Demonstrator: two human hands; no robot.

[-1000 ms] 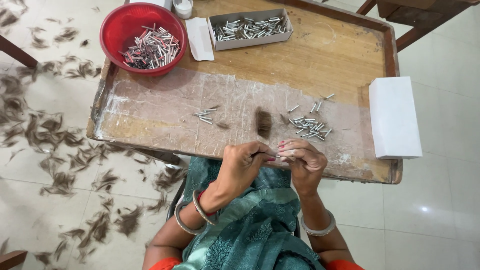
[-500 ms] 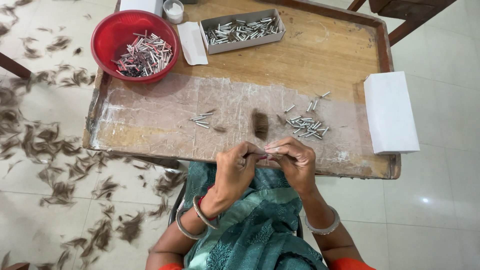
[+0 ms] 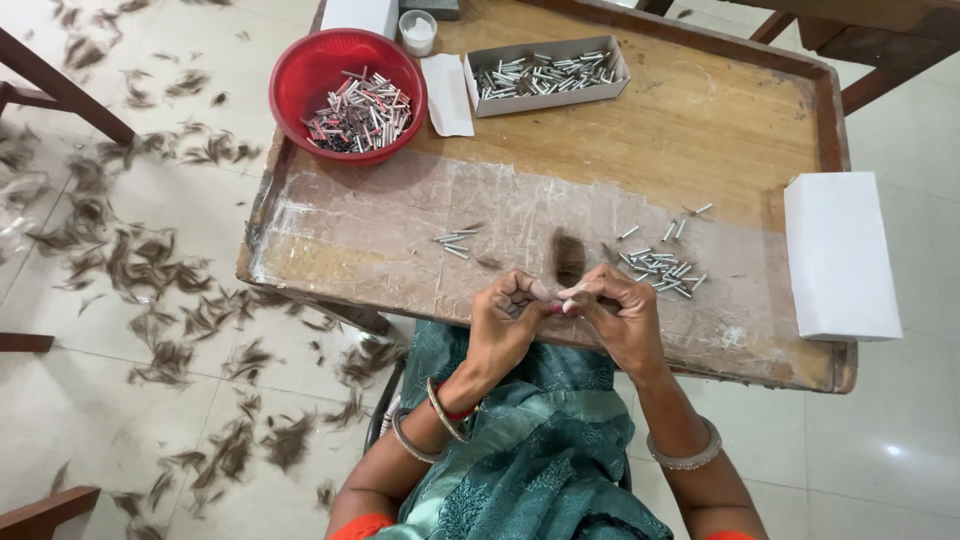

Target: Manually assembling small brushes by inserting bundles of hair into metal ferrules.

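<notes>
Small metal tube (image 3: 562,299) pinched between fingertips of left hand (image 3: 508,318) and right hand (image 3: 620,312), both closed tight, above wooden table (image 3: 700,110), loose tubes (image 3: 662,264) nearby.

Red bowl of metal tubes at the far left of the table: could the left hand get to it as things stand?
Probably yes. The red bowl sits open-topped on the left hand's side, with only bare plastic-covered table between. But that hand is pinching something small together with the right hand.

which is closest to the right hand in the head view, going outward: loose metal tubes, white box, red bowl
From the right hand:
1. loose metal tubes, just beyond it on the table
2. white box, at the right edge
3. red bowl, far left corner
</notes>
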